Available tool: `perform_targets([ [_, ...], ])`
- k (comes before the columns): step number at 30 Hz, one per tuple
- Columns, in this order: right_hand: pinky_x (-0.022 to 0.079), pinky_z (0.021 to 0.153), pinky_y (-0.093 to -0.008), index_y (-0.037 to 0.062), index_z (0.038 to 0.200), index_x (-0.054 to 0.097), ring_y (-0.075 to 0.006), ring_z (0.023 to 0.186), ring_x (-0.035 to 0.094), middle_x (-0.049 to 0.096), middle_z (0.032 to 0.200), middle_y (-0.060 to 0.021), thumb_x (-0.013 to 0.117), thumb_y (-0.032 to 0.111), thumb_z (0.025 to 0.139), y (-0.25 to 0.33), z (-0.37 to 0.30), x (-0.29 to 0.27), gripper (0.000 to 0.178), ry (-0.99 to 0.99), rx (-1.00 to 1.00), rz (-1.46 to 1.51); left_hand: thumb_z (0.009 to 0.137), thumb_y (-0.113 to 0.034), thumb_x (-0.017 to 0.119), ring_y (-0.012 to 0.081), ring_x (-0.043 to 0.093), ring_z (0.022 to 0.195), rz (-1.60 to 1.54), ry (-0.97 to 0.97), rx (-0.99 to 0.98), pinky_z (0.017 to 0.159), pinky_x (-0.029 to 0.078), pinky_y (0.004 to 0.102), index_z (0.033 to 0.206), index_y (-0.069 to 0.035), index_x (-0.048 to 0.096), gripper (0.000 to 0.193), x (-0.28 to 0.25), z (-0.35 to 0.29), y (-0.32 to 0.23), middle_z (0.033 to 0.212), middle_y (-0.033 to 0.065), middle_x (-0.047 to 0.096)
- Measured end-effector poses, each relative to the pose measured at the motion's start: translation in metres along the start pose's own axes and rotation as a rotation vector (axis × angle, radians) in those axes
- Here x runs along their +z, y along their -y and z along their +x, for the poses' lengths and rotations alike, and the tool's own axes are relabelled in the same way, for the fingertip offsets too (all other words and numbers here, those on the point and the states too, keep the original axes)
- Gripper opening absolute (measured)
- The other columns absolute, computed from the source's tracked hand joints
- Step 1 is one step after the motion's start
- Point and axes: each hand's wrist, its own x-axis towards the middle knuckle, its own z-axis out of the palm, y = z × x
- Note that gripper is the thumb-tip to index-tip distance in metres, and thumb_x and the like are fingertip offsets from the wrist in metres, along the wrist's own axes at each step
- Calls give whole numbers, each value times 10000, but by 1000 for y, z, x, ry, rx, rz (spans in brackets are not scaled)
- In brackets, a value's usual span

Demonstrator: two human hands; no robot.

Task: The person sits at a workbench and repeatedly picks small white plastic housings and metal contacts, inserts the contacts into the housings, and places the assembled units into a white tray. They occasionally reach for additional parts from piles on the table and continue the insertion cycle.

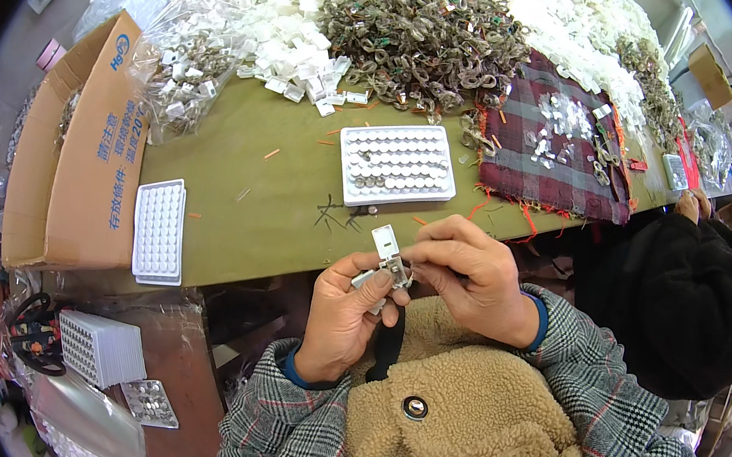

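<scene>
My left hand (339, 309) holds a small white plastic casing (385, 242) upright between thumb and fingers. Its upper flap stands up, and small metal parts show below it. Another white piece sits lower in the same hand. My right hand (477, 279) is closed in a pinch at the casing's right side; whatever its fingertips hold is hidden. Just beyond my hands, on the green tabletop (243, 198), lies a white tray (350, 196) with rows of round silver button cells. One loose button cell (373, 210) lies below the tray's near edge.
A second white tray (159, 235) lies beside a cardboard box (58, 175) at left. Coiled dark wires (424, 34) and white casings (577, 11) are heaped along the back. Plaid cloth (537, 134) lies at right, near another person (677, 309) in black. Stacked trays (102, 345) stand lower left.
</scene>
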Motion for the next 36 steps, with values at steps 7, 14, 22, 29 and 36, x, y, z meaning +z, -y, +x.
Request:
perform_targets([
  [7,537,653,-347,-53,1090,659,-271,764,668,684,916,-138,684,-13,685,-16,5,22,408,-52,-426,-192,950,-69,655,161,696,764,63,-4,24,521,535,221,1122,34,634,202,-2,-8,-2,941,123,708],
  [14,533,658,-350,-54,1004,671,-311,746,664,679,896,-178,640,-118,787,-40,-3,27,229,-204,-142,-283,946,-97,628,109,636,668,191,-242,60,434,442,177,1051,45,630,176,-11,-9,-12,878,120,685],
  [22,517,750,-394,-35,1010,666,-319,837,624,658,981,-150,668,-81,749,-75,25,36,265,-120,-197,-445,938,-95,634,110,645,663,154,-241,53,424,455,174,1094,32,625,202,-17,2,-22,902,127,684],
  [29,485,749,-378,-24,998,671,-293,834,568,591,937,-117,715,-27,734,-74,38,42,267,-19,-116,-465,941,-94,635,115,652,670,133,-214,20,424,478,187,1112,43,626,219,-20,5,-26,917,144,687],
  [36,476,753,-378,-23,992,651,-295,838,563,582,937,-116,688,-13,760,-73,29,34,235,80,-207,-479,958,-82,621,149,684,725,97,-193,35,454,516,204,1165,57,622,249,-22,3,-27,957,168,693],
])
